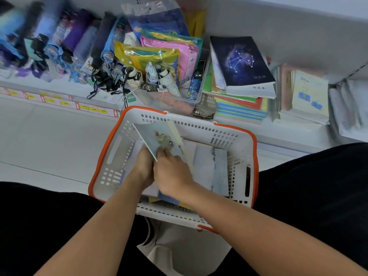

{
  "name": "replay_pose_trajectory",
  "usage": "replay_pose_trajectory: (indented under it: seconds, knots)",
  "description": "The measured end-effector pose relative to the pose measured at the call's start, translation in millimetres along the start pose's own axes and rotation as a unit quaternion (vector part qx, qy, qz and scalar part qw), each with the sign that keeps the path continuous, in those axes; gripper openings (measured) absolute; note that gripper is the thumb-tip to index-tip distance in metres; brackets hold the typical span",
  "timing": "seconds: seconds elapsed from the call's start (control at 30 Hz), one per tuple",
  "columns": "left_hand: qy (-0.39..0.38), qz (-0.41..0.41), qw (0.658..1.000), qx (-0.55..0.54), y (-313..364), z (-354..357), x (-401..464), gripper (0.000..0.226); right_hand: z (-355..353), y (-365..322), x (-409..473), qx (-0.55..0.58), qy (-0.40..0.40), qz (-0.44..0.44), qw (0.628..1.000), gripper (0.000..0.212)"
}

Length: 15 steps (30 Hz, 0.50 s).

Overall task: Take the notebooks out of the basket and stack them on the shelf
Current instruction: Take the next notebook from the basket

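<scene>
- Down on the floor (49,140), just in front of the low shelf (288,134), sits a white basket (201,127) with an orange rim, between the person's two knees in dark trousers.
- Both hands reach into the basket and meet at the near corner of one thin notebook (157,136), pale blue with a small picture on its cover.
- That notebook is tilted up, its far edge raised toward the back wall of the basket, its near corner low between the hands.
- Left hand (143,166): its fingers go under the notebook's left edge and are hidden there, so I cannot tell how tightly they curl.
- Right hand (172,172): fingers curled on top of the cover at the near corner, pinching the notebook.
- More notebooks (211,168) lie flat on the basket's bottom, under and to the right of the lifted one.
- On the shelf behind the basket, to the right, a dark blue notebook (244,60) with a star pattern lies on top of a stack of colourful ones (239,108).
- Further right on the shelf stands another pile of pale notebooks (308,96).
- Left of the stacks, a clear bin (169,98) holds folded umbrellas, and more umbrellas (59,40) lie in a row along the shelf.
</scene>
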<state>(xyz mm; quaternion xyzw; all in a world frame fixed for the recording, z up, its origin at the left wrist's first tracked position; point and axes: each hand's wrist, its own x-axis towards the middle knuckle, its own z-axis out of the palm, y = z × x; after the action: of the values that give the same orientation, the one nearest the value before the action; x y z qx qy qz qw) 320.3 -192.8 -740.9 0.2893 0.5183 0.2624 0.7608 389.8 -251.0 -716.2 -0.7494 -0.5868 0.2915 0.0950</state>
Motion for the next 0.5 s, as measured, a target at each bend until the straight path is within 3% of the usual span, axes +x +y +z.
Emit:
replay_pose_trajectory:
  seconds: [0.07,0.1,0.2,0.3,0.37,0.43,0.5]
  knots:
    - [-0.033,-0.001,0.999,-0.038,9.5,0.0,-9.3,0.066,5.7,-0.7,-0.6,0.020,-0.044,0.005,0.999,0.056]
    - [-0.034,0.004,0.999,-0.040,11.2,-0.7,-12.2,0.067,3.4,1.0,0.1,0.063,-0.066,-0.003,0.996,0.058]
    - [0.008,0.012,1.000,0.005,18.7,-7.5,-21.9,0.041,-16.6,12.8,10.4,0.161,-0.118,-0.018,0.980,0.060]
    - [0.040,0.028,0.999,0.000,42.6,-18.1,-26.5,0.033,-49.8,36.2,28.8,0.108,0.029,0.042,0.993,0.077]
    - [-0.006,0.052,0.999,-0.005,70.8,-17.1,-32.9,0.029,-78.7,42.8,34.8,0.248,0.018,0.079,0.965,0.083]
    - [-0.034,0.085,0.996,-0.003,105.3,-10.5,-41.3,0.028,-102.5,34.1,33.4,0.449,-0.062,0.058,0.890,0.051]
    - [-0.028,0.127,0.991,0.016,141.7,-1.5,-50.3,0.033,-127.2,12.4,29.6,0.528,-0.042,-0.008,0.848,0.030]
